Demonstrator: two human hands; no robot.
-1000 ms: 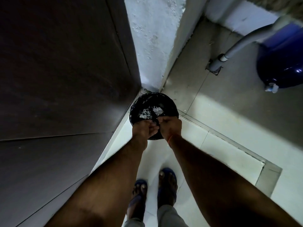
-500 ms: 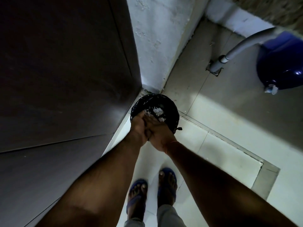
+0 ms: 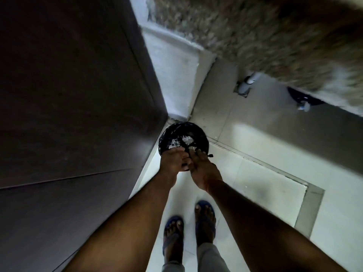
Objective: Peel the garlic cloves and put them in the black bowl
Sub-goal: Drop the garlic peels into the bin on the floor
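Note:
A round bin lined with a black bag (image 3: 198, 132) stands on the floor in the corner, with white garlic skins (image 3: 183, 141) lying inside it. No garlic cloves and no black bowl are in view. My left hand (image 3: 172, 161) and my right hand (image 3: 202, 166) are pressed together just above the bin's near rim. The right fingers lie stretched across the left palm. I see nothing held in either hand.
A dark panel (image 3: 78, 95) fills the left side, right next to the bin. A white wall corner (image 3: 172, 75) rises behind it. A speckled stone counter (image 3: 265, 36) overhangs at the upper right, with a grey pipe (image 3: 247, 83) and a blue container (image 3: 302, 97) beneath. My sandalled feet (image 3: 205, 218) stand on pale tiles.
My hands were side by side and closed at the bin's rim; now the right fingers slide over the left palm. My head has tipped up, bringing the counter into view.

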